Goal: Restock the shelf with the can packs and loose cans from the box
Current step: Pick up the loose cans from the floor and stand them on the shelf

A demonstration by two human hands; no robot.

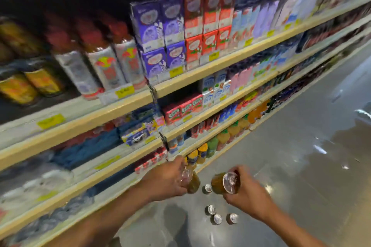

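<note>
My left hand point(166, 181) grips a brown-gold can point(191, 181) by its top, low in front of the shelf. My right hand point(248, 190) grips a second brown-gold can point(222, 183), tilted so its silver lid faces me. Both cans hang above the floor, close together. Below them several loose cans stand on the floor: one point(207, 188) between my hands, and three more point(217, 216) in a cluster nearer me. The shelf point(128, 98) runs along the left, blurred by motion. The box is not in view.
The top shelf level holds tall cans point(108, 68) and purple and red cartons point(172, 34). Lower levels carry can packs, cartons and juice bottles point(222, 136). The glossy grey aisle floor point(301, 166) stretches away to the right.
</note>
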